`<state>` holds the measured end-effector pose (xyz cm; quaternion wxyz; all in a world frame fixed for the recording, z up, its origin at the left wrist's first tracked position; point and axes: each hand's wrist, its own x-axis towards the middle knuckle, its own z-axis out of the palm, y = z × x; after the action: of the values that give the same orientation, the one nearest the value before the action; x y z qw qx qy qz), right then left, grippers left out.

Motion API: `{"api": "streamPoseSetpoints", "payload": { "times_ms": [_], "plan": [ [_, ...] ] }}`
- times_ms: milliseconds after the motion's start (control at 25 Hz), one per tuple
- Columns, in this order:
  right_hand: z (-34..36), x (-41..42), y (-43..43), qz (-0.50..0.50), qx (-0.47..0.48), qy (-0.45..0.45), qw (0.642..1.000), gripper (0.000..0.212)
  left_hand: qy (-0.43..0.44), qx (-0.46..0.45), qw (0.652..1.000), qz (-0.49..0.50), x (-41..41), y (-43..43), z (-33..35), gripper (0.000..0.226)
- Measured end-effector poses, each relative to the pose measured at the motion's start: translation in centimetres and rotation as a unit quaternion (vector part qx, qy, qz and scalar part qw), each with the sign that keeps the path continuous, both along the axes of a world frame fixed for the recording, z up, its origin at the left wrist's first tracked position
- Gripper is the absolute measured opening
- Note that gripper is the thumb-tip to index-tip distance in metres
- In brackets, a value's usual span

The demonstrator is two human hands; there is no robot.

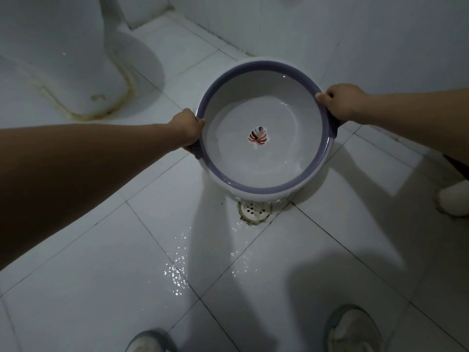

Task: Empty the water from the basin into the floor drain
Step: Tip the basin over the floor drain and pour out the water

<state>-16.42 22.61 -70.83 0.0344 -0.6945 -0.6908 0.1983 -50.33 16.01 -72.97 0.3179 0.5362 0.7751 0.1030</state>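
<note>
A round white basin (256, 179) with a purple rim and a leaf picture on its bottom is tilted toward me, its near edge low over the floor. A shallow layer of water lies inside it. My left hand (187, 129) grips the rim's left handle and my right hand (340, 101) grips the right side of the rim. The round floor drain (255, 209) sits in the tile right below the basin's near edge, partly hidden by it. Wet glints spread over the tiles in front of the drain.
A white toilet base (76, 72) stands at the back left. The tiled wall (355, 34) runs close behind the basin. My two shoes (352, 331) are at the bottom edge, and another white object (456, 199) lies at the right edge.
</note>
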Motion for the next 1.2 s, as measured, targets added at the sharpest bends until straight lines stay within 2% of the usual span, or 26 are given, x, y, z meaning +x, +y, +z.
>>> {"api": "streamPoseSetpoints", "payload": {
  "times_ms": [680,1200],
  "plan": [
    [0.19,-0.16,-0.24,-0.012,-0.007,0.025,1.000,0.046,0.000,0.004,1.000,-0.002,0.08,-0.34,0.75,0.041],
    [-0.09,-0.13,-0.50,-0.007,-0.003,0.009,1.000,0.046,-0.007,0.010,1.000,-0.004,0.19,-0.54,0.72,0.041]
  ]
}}
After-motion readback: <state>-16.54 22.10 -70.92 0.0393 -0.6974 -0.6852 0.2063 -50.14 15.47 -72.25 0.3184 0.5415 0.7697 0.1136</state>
